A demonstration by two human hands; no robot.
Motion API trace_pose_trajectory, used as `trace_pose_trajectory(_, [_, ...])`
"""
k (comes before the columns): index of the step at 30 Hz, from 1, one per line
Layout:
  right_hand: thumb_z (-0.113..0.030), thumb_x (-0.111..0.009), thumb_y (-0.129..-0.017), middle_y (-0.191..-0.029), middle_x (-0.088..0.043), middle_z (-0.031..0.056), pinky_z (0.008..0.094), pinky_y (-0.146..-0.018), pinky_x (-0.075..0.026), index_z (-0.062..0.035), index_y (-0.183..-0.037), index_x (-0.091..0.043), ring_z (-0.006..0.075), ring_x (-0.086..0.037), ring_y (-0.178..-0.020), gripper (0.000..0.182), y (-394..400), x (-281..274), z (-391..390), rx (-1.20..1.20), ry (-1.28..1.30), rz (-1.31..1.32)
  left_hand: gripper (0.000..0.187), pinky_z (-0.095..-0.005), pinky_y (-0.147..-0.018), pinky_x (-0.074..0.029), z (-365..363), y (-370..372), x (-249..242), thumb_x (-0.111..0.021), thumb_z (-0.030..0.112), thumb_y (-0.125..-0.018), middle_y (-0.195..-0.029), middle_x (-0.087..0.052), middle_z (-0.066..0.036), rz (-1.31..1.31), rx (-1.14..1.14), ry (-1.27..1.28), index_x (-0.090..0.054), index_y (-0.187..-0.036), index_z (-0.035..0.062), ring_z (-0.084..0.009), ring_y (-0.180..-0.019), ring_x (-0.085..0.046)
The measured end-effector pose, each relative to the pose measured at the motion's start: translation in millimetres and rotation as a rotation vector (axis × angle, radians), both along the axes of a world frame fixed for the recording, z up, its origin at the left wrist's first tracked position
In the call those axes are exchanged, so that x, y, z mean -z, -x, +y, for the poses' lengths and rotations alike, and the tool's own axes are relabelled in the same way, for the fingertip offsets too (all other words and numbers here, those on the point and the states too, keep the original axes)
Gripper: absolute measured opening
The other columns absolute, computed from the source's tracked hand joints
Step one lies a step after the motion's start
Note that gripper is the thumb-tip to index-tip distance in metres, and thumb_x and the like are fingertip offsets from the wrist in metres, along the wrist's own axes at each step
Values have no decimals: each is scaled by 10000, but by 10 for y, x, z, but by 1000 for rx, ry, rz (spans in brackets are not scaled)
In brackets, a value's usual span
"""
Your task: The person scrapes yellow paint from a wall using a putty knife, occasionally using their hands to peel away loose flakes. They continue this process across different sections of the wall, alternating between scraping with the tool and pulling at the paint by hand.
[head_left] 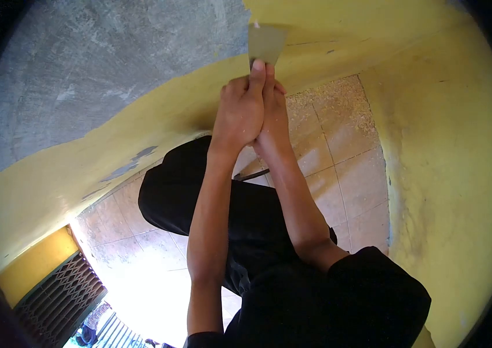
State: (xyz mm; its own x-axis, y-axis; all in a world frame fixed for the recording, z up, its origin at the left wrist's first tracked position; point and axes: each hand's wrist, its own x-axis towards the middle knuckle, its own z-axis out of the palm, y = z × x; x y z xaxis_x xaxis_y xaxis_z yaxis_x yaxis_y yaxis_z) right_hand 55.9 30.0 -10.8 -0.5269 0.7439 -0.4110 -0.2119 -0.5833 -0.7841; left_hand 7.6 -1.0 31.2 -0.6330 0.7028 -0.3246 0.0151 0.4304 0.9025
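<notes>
A flat metal paint scraper [267, 42] rests with its wide blade against the wall, right where yellow paint [315, 35] meets bare grey plaster [118, 64]. Both of my hands are wrapped around its handle, which they hide. My left hand [238, 113] is closed on the near left side, its thumb stretched along the base of the blade. Pressed against it on the right, my right hand [275, 113] is also closed, with a thumb pointing up toward the blade.
Yellow wall [443, 174] closes in the right side. Paint flakes lie on the tiled floor [321, 139] in the corner. My bent knee [170, 185] is close to the left wall. A folding metal gate [60, 296] stands at lower left beside a bright opening.
</notes>
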Motion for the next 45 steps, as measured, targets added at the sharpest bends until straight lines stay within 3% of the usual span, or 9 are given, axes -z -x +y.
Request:
trace_pose_trajectory(6, [-619, -366, -1037, -612, -487, 4, 280, -374, -325, -54, -840, -550, 83, -439, -490, 626, 106, 53, 1, 131, -51, -7, 705, -364, -847, -487, 62, 66, -19, -340, 542, -1060, -854, -698, -159, 132, 47, -23, -719, -877, -23, -249, -835, -639])
trace_pose_trajectory(8, [-614, -376, -1036, -578, -461, -10, 270, -343, -300, -69, -824, -538, 77, -414, -436, 606, 9, -32, 46, -24, -10, 50, 711, -410, -862, -504, 55, 49, -158, -328, 534, -1062, -830, -708, -205, 159, 84, -111, -737, -854, -9, -338, -856, -685])
trace_pose_trajectory(18, [-578, -372, -1052, -582, -466, -18, 273, -330, -256, -69, -854, -544, 72, -379, -400, 573, -9, -217, 42, 11, 35, 55, 703, -419, -842, -506, 81, 23, -155, -328, 557, -1056, -855, -710, -216, -33, 26, -79, -739, -922, 2, -354, -881, -683])
trace_pose_trajectory(20, [-599, -385, -1040, -727, -499, -29, 242, -404, -368, -109, -935, -547, 46, -487, -578, 527, -39, -166, 94, -102, -22, 79, 723, -365, -848, -486, 84, 47, -214, -325, 545, -1063, -845, -693, -158, -9, 11, -30, -719, -874, -31, -239, -829, -634])
trace_pose_trajectory(24, [-603, -384, -1039, -678, -473, -41, 245, -382, -346, -122, -912, -533, 45, -460, -533, 519, -63, -232, 92, -81, -9, 17, 722, -395, -845, -510, 102, -4, -181, -329, 535, -1063, -827, -716, -196, 111, -12, -42, -738, -862, -25, -317, -830, -685])
trace_pose_trajectory(26, [-591, -367, -1048, -570, -468, -7, 298, -332, -273, -46, -808, -551, 96, -417, -425, 623, -103, -329, 114, -75, 15, -3, 718, -396, -845, -509, 131, -7, -355, -334, 529, -1063, -830, -716, -198, 47, 30, -50, -735, -860, -30, -313, -832, -683])
trace_pose_trajectory(39, [-606, -377, -1039, -569, -481, 11, 305, -360, -312, -13, -828, -555, 105, -428, -433, 653, 69, -171, 19, 107, -150, -11, 764, -408, -840, -507, 67, 34, -160, -296, 568, -1055, -815, -716, -192, 83, 8, -59, -738, -859, -24, -313, -827, -683])
trace_pose_trajectory(42, [-600, -383, -1040, -587, -497, 9, 297, -360, -307, -20, -848, -578, 93, -427, -439, 641, -56, -287, 86, -77, 43, -54, 756, -407, -845, -507, 93, 38, -207, -290, 552, -1060, -812, -710, -201, 25, 25, -37, -739, -855, -22, -330, -822, -679])
trace_pose_trajectory(45, [-599, -394, -1038, -602, -498, 3, 292, -354, -295, -33, -870, -587, 86, -418, -437, 621, -92, -316, 32, -40, 32, 70, 761, -358, -845, -491, 52, 25, -191, -309, 578, -1058, -840, -699, -147, -18, 59, -39, -704, -855, -39, -226, -820, -633])
